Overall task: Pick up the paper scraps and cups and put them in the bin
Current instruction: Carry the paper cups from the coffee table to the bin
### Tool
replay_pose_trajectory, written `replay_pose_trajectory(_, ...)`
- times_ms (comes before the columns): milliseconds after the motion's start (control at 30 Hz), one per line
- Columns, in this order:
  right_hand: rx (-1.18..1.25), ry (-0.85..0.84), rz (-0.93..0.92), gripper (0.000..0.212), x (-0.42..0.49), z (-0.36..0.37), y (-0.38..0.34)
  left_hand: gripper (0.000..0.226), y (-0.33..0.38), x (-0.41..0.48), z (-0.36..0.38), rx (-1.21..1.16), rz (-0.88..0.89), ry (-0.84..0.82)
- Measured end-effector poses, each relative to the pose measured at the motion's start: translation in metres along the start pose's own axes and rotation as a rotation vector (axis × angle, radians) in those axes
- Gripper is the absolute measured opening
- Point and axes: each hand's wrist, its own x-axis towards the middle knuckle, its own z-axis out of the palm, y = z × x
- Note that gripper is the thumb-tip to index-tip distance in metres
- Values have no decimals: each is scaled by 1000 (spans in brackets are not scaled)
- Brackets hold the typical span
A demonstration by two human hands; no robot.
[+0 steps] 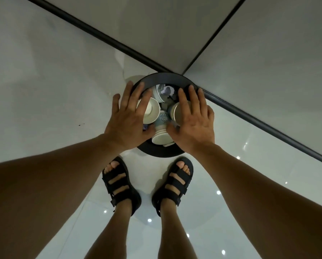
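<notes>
Glossy floor (pixel 44 90): left hand (pixel 127 118) and right hand (pixel 194 124) press flat on cups (pixel 161 135) in bin (pixel 164 78).

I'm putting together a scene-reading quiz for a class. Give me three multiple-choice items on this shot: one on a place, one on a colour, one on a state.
1. Where does the bin stand?
A) on a table
B) on the floor, just ahead of the person's sandals
C) on a chair

2. What colour is the bin's rim?
A) white
B) red
C) black

3. How do the left hand and right hand lie?
A) fingers straight, spread over the cups
B) both clenched into fists
C) one lifting a cup high

Answers:
1 B, the bin sits on the glossy floor by the toes.
2 C, the ring around the opening is black.
3 A, both palms face down over the cups that fill the bin.
</notes>
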Motion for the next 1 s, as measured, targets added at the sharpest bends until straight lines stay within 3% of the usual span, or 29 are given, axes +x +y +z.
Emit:
replay_pose_trajectory(300, 167, -43, 96, 78, -47, -62, -10, 87, 17, -21, -78, -86, -26, -21)
replay_pose_trajectory(500, 124, -135, 213, 83, -114, -141, -23, 93, 62, -59, -164, -130, -87, -153)
replay_pose_trajectory(733, 160, -44, 390, 81, -214, -259, -60, 84, 137, -112, -284, -89, 77, -192)
replay_pose_trajectory(900, 290, 70, 583, 82, -338, -323, -90, 87, 184, -150, -364, -33, 164, -281)
replay_pose_trajectory(1000, 342, 172, 751, 82, -421, -346, -99, 86, 227, -184, -397, 63, 320, -322)
